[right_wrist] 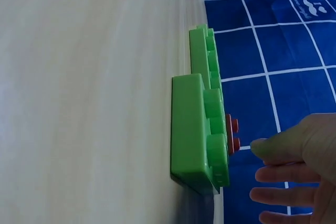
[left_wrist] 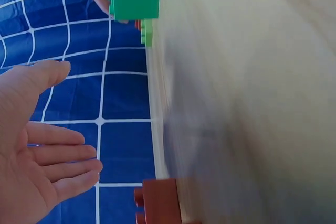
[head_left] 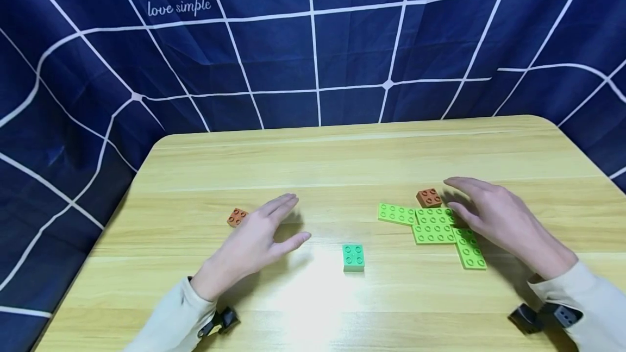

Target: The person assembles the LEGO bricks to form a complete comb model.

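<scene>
My left hand [head_left: 251, 240] hovers over the left half of the table, fingers extended and thumb apart. Just beyond it lies a reddish-brown brick [head_left: 237, 217], partly covered by the hand in the head view. My right hand [head_left: 491, 213] is held above the right side with nothing in its grasp. Beside and below it are several flat lime-green bricks [head_left: 434, 234] set close together. Another reddish-brown brick [head_left: 429, 198] sits behind them, near the right fingertips. Between the hands rests a green square brick [head_left: 354, 258], touched by neither.
A wooden table [head_left: 313, 167] with rounded corners carries the bricks. Dark blue cloth [head_left: 274, 53] with white lines hangs behind it and at both sides. Small black devices [head_left: 525, 318] are worn at the wrists.
</scene>
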`<state>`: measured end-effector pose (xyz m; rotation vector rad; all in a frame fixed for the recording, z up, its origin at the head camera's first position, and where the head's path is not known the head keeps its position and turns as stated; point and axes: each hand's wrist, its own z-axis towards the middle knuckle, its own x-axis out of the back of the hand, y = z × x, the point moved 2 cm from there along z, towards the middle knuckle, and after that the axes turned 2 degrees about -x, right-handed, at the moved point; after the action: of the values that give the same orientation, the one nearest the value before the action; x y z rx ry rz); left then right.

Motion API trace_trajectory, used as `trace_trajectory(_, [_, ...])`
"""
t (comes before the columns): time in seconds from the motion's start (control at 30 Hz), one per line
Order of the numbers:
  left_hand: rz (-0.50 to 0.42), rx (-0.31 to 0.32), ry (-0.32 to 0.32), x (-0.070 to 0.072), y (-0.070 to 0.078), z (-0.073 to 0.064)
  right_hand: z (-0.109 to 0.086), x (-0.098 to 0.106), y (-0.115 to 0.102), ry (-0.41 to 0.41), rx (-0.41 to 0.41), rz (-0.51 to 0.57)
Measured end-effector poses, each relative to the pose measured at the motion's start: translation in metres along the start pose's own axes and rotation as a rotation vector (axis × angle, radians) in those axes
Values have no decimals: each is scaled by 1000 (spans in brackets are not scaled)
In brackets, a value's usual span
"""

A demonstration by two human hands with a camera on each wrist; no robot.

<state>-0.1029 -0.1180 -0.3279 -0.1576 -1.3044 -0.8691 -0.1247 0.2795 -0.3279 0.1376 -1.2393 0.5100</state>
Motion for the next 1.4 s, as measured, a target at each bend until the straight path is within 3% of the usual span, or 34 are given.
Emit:
trace_trajectory(0.5, [-73, -116, -137, -19, 28, 7, 5, -7, -5, 20, 95, 50])
trace_trajectory(0.93, [-82, -255, -121, -33, 42, 15, 9, -12, -7, 17, 164, 58])
trace_trajectory(1.4, [-69, -239, -197, -40, 51, 19, 11, -16, -6, 12, 167, 48])
